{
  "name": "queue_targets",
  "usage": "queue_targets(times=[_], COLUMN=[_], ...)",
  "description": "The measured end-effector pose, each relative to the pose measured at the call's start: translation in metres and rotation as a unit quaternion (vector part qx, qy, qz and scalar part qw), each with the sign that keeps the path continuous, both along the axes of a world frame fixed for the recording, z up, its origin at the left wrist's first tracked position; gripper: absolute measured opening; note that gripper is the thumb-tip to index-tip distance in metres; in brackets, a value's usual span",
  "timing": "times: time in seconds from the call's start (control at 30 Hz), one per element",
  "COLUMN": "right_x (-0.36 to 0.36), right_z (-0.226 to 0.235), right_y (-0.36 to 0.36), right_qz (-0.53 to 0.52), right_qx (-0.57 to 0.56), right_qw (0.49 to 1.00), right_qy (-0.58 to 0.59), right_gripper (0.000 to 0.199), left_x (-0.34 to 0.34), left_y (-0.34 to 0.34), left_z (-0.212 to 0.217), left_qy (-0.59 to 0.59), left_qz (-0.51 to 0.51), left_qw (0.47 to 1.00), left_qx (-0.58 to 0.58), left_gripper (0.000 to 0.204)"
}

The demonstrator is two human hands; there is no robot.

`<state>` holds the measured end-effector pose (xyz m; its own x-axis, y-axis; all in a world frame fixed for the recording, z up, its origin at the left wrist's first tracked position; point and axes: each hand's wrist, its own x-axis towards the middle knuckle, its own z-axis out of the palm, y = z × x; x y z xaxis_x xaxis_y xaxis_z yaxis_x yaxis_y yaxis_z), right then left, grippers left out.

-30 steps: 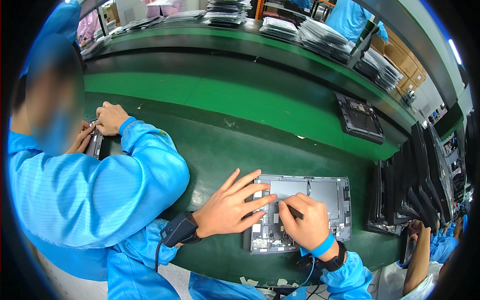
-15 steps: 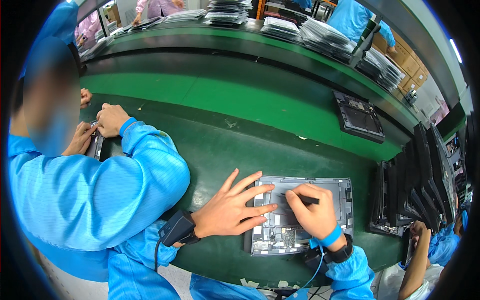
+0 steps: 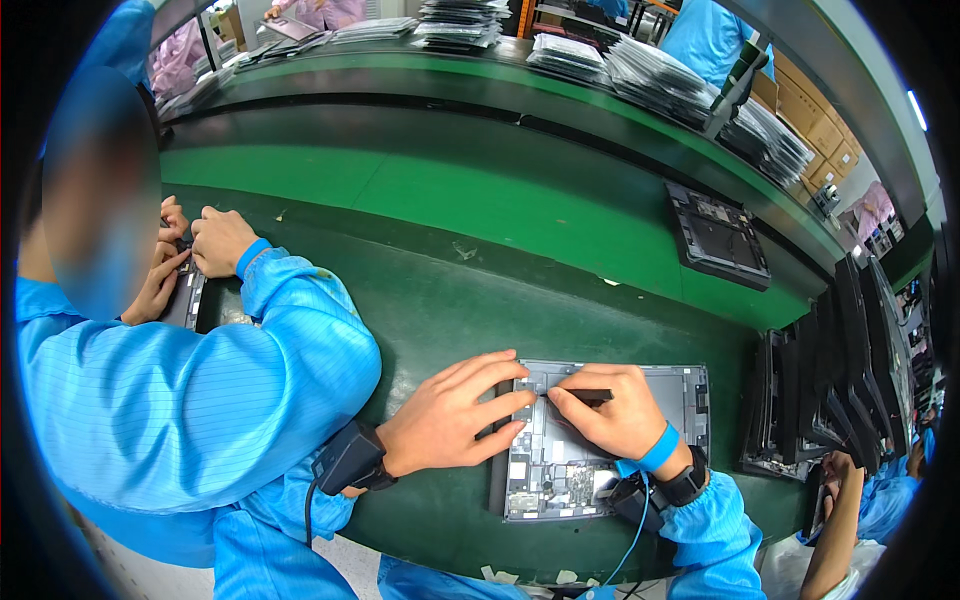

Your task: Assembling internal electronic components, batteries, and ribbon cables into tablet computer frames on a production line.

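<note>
A flat grey electronics housing [image 3: 568, 452], laptop- or tablet-like, lies open on the bench before me, its circuit board and small parts showing along the near side. My left hand [image 3: 455, 420] rests across the housing's left edge with fingers stretched out, holding nothing. In my right hand [image 3: 618, 415] is a slim black pen-like tool [image 3: 597, 395], pinched between thumb and fingers over the upper left part of the housing. The tool's working tip is mostly hidden by the hand, so its exact kind cannot be told. A blue wristband [image 3: 662, 447] with a cord circles my right wrist.
At my left a co-worker in a blue sleeve [image 3: 300, 340] works on a similar device. Black housings [image 3: 835, 370] stand stacked at the right. Another open housing [image 3: 720, 235] lies on the green strip beyond. Stacks of flat panels [image 3: 655, 80] line the far shelf.
My right hand has shifted left with the tool, closer to my left fingers. The left fingers have drawn nearer together and slid slightly left. In the background a person now lifts a flat panel.
</note>
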<state>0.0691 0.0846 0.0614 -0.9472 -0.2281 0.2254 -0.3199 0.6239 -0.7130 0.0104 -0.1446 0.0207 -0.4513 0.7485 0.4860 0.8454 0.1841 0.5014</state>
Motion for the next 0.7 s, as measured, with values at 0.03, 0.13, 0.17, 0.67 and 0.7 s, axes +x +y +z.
queue_targets(times=[0.03, 0.13, 0.17, 0.67, 0.7], right_x=[0.000, 0.000, 0.000, 0.039, 0.042], right_z=[-0.001, 0.000, 0.001, 0.000, -0.001], right_y=[0.001, 0.001, 0.001, -0.022, -0.024], right_qz=[0.000, 0.005, 0.003, -0.051, -0.053], right_qx=[0.000, 0.005, 0.014, 0.131, 0.141], right_qw=[1.000, 1.000, 1.000, 0.986, 0.984], right_qy=[-0.001, 0.007, 0.010, 0.087, 0.100], right_gripper=[0.011, 0.011, 0.011, 0.016, 0.017], left_x=[-0.001, -0.003, -0.003, 0.002, 0.002], left_y=[0.000, 0.002, 0.001, 0.003, 0.003], left_z=[-0.001, 0.000, 0.001, 0.004, 0.004], left_qy=[0.016, 0.044, 0.044, 0.128, 0.133], left_qz=[-0.001, 0.003, 0.004, 0.058, 0.060], left_qw=[1.000, 0.999, 0.999, 0.989, 0.989], left_qx=[-0.006, -0.013, -0.014, -0.034, -0.037], left_gripper=[0.029, 0.029, 0.029, 0.030, 0.030])
